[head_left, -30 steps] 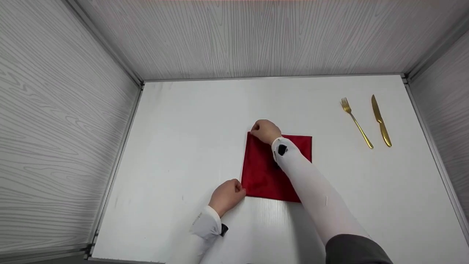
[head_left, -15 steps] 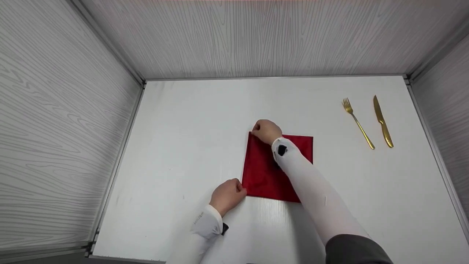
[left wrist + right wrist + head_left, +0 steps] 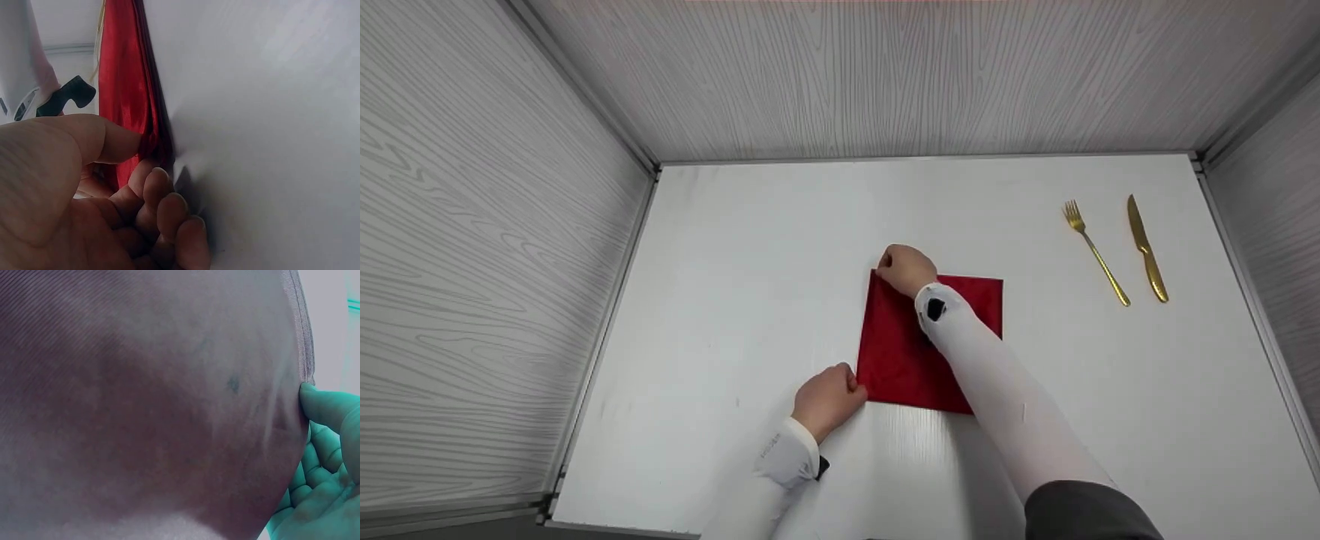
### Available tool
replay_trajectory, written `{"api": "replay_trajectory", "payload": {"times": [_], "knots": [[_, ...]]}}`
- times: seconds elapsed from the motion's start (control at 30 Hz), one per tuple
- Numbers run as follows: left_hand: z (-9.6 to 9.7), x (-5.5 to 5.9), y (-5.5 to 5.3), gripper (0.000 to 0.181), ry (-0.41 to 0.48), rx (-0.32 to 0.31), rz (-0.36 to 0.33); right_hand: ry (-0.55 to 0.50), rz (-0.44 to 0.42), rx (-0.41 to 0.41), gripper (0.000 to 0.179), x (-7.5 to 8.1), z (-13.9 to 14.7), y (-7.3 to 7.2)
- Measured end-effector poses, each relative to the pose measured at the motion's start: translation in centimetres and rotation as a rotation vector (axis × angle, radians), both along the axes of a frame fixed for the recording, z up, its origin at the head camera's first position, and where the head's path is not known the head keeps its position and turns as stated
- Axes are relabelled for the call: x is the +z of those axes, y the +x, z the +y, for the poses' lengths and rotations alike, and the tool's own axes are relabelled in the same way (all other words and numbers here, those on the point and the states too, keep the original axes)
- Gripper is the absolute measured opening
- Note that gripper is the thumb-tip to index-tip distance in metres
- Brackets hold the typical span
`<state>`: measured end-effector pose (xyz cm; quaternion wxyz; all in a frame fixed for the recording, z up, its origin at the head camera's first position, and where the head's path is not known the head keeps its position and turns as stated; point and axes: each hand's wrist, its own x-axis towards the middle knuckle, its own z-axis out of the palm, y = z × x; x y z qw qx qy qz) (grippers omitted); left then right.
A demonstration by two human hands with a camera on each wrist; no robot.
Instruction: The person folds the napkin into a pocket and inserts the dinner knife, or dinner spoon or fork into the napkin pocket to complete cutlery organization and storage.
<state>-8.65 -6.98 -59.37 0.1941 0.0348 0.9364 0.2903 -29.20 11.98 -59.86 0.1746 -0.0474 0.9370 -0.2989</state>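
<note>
A folded red cloth napkin (image 3: 904, 360) lies flat on the white table, roughly square in the head view. At its near left corner my left hand (image 3: 828, 400) pinches the layered edge between thumb and curled fingers; the left wrist view shows the stacked red folds (image 3: 132, 73) at the thumb tip. My right hand (image 3: 907, 269) pinches the far left corner, its forearm crossing over the napkin and hiding part of the right side. Oddly tinted in the right wrist view, the cloth (image 3: 169, 410) fills most of the picture, with the thumb (image 3: 326, 405) on its edge.
To the right on the table (image 3: 735, 300) lie a gold fork (image 3: 1097, 255) and a gold knife (image 3: 1146, 251), side by side and slightly slanted. Grey wood-grain panels (image 3: 840, 82) stand along the back, left and right edges.
Both hands keep their pinch on the napkin's left corners. The whole scene shifts very slightly to the right in the head view; nothing else visibly moves.
</note>
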Motion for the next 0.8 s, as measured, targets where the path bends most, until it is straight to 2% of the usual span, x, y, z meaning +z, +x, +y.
{"api": "replay_trajectory", "payload": {"times": [0.3,0.57,0.73,0.8], "knots": [[-0.2,-0.3,-0.1,0.010,-0.001,-0.011,0.002,0.027,-0.004,-0.016,0.023,0.2,-0.1,0.1],[-0.1,-0.2,-0.3,0.012,-0.007,-0.031,-0.016,0.034,-0.035,0.011,0.027,1.1,0.9,0.1],[-0.3,0.5,-0.7,0.013,-0.002,-0.056,-0.063,-0.004,-0.049,0.021,0.027,1.0,1.6,0.0],[-0.4,0.8,-1.3,0.014,-0.005,-0.078,-0.041,-0.012,-0.048,0.016,0.027,0.8,1.8,0.0]]}}
